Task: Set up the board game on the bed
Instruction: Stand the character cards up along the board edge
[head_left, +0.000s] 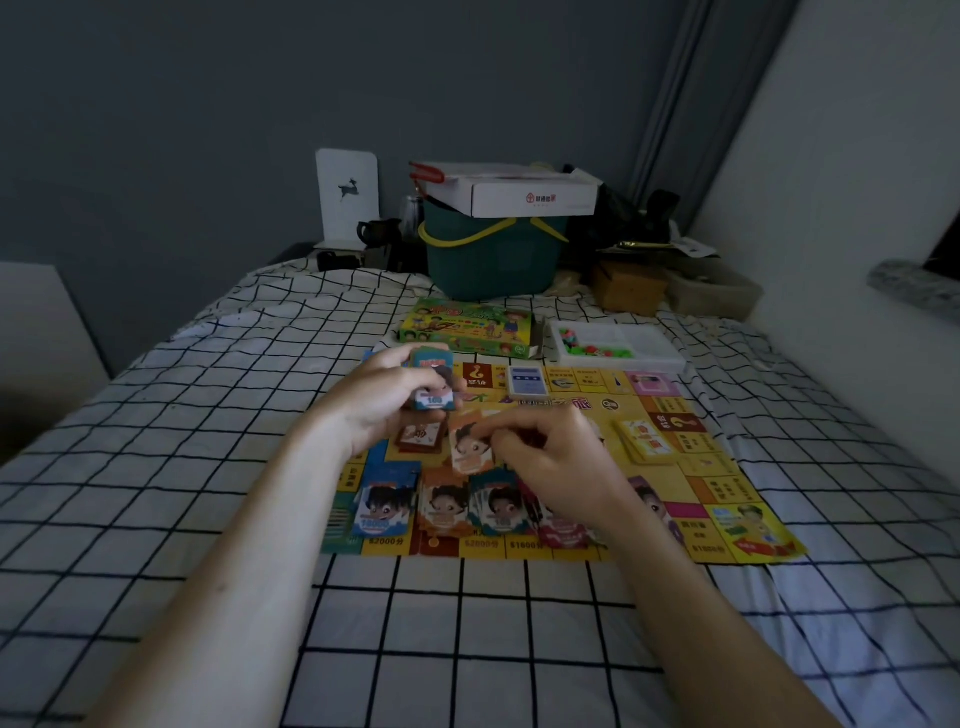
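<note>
Banknotes (434, 382) are gripped as a stack by the left hand (387, 402); one orange note (470, 441) is pinched by the right hand (553, 465) above the game board (670, 483), with the game box (467, 327) at twelve o'clock on the bed (208, 415).

At the far edge of the bed stands a dark green basket (493, 260) with yellow handles, and a white cardboard box (524, 195) rests across its top. Left of it a white panel with a deer silhouette (347, 195) stands upright beside a dark teapot (376, 231). Toward the far right corner sits a brown cardboard box (626, 286).
</note>
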